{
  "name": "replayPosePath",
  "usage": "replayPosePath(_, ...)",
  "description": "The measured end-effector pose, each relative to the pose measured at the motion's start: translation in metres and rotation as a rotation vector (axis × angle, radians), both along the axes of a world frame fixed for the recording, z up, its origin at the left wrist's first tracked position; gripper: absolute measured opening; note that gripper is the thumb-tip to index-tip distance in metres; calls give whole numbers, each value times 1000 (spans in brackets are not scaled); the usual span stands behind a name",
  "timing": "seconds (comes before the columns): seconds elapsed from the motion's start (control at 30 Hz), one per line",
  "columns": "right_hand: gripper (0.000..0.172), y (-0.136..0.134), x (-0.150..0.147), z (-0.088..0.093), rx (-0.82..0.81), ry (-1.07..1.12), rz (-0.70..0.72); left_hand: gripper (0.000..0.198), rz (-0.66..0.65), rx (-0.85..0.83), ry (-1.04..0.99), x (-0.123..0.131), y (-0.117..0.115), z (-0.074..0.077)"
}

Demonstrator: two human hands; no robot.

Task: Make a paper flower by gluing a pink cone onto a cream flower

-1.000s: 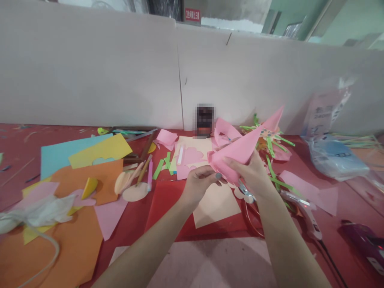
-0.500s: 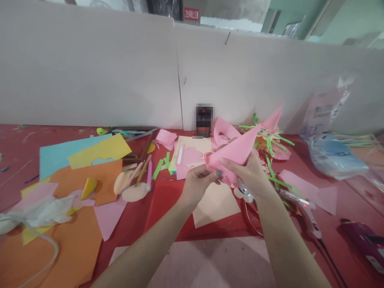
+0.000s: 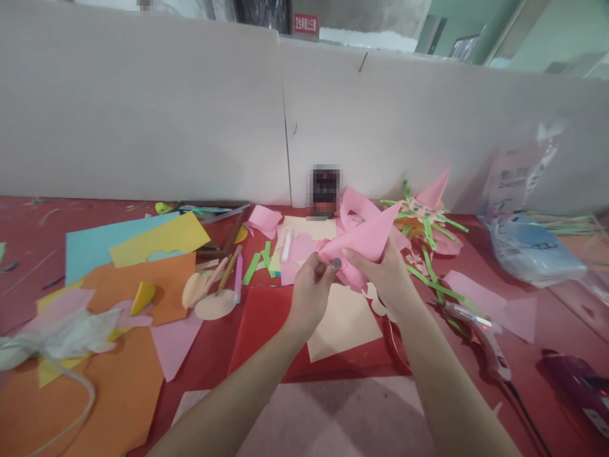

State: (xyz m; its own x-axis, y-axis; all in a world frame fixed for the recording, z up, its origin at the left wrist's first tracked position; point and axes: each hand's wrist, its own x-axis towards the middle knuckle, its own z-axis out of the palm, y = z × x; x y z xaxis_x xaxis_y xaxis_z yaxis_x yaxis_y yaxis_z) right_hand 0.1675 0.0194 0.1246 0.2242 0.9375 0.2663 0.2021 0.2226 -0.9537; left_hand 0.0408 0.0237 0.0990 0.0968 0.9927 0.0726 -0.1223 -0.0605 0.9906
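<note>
Over the middle of the table I hold a pink paper cone (image 3: 364,238), its tip pointing up and to the right. My left hand (image 3: 311,285) pinches the cone's lower left edge between thumb and fingers. Around the cone's right side my right hand (image 3: 383,273) is closed, thumb on the near face, with the other fingers mostly hidden behind it. Below lies a cream sheet of paper (image 3: 342,327) on a red sheet (image 3: 264,317). A finished-looking figure with a pink cone hat (image 3: 434,190) and green paper strips stands behind to the right.
At right lie a glue gun (image 3: 480,324) with a cord, a purple device (image 3: 575,387) and a clear plastic bag (image 3: 533,244). Orange card (image 3: 109,387), blue card (image 3: 95,247) and pens (image 3: 238,276) cover the left. A white panel (image 3: 190,114) closes off the back.
The cone has shifted slightly left and down in my hands, its tip moving left. My left fingers have tightened at its edge. The silver tool beneath my right hand is now mostly hidden.
</note>
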Motion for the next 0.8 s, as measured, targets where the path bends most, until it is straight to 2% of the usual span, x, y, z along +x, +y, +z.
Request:
replayPosePath(0.2, 46, 1, -8, -1, -81, 204, 16, 20, 42, -17, -88, -1, -1, 5)
replayPosePath(0.43, 42, 5, -3, -4, -83, 440, 112, 32, -99, -18, -278, -2, 1, -4)
replayPosePath(0.57, 40, 6, 0, -7, -140, 477, 169, 27, -130, -7, -331, -3, 2, -6)
replayPosePath(0.67, 37, 5, -1, -6, -157, 486, 193, 28, -95, -15, -303, -4, 2, -3)
replayPosePath(0.8, 44, 2, -6, -3, -128, 450, 193, 30, -17, -13, -221, -3, 1, -1)
